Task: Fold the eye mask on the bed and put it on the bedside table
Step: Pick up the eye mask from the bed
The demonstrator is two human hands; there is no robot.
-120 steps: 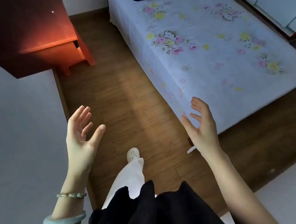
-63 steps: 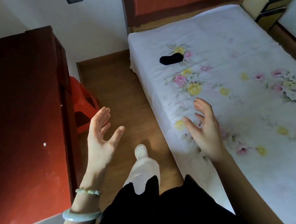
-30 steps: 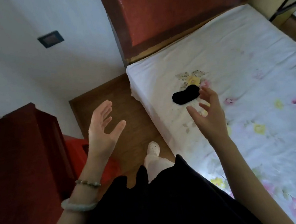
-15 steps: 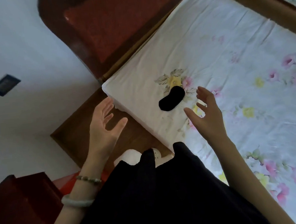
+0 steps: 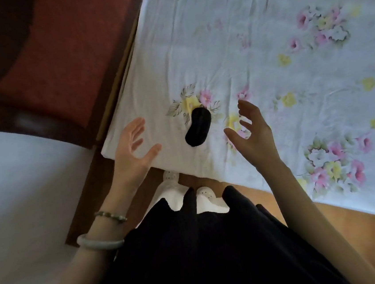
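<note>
A black eye mask [image 5: 198,127] lies flat on the bed [image 5: 265,52], on the white floral sheet near the corner by the headboard. My left hand [image 5: 132,152] hovers open to the left of the mask, palm turned inward, over the sheet's edge. To the mask's right my right hand [image 5: 251,132] is held open with the fingers curled, a short gap away. Neither hand touches the mask. The bedside table is out of view.
A dark red padded headboard [image 5: 57,53] runs along the upper left. White wall [image 5: 26,205] fills the left side. Wooden floor [image 5: 329,224] shows beside the bed, with my white shoes [image 5: 204,192] and dark skirt [image 5: 205,255] below.
I have walked up the room to the head of the bed and turned to face it. The mask, far off before, now lies between my two open hands.
</note>
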